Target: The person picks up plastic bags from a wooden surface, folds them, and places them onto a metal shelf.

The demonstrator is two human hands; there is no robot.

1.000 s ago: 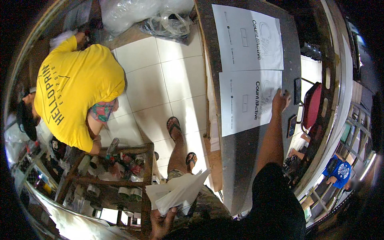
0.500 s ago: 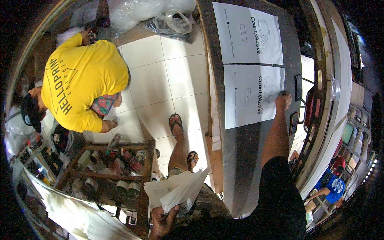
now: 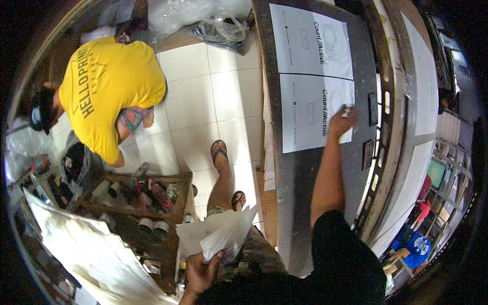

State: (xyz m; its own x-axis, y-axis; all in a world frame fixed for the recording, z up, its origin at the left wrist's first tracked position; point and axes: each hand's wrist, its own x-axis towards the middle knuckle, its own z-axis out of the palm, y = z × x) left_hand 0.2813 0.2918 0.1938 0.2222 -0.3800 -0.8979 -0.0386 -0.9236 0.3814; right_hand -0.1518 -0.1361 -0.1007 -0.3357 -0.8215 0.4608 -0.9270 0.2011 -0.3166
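Observation:
My left hand (image 3: 202,272) grips a bundle of loose white paper sheets (image 3: 218,238) by its lower edge, thumb on top. Over on the dark table (image 3: 305,203), two white printed sheets lie flat, one beyond the other: the far sheet (image 3: 292,46) and the near sheet (image 3: 300,134). My right hand (image 3: 342,122) is above the right edge of the near sheet, covering part of its print. Its fingers are closed, and a small whitish bit shows at them, too blurred to name.
Two dark phone-like objects (image 3: 368,155) lie along the table's right edge. A person in a yellow shirt (image 3: 112,86) crouches on the left. Below them stands a wooden crate of bottles and jars (image 3: 152,198). Clear plastic bags (image 3: 218,30) sit at the back.
My right hand has lifted slightly off the near sheet, and a whitish bit now shows at its fingers. The view has shifted a little. My left hand still holds the papers.

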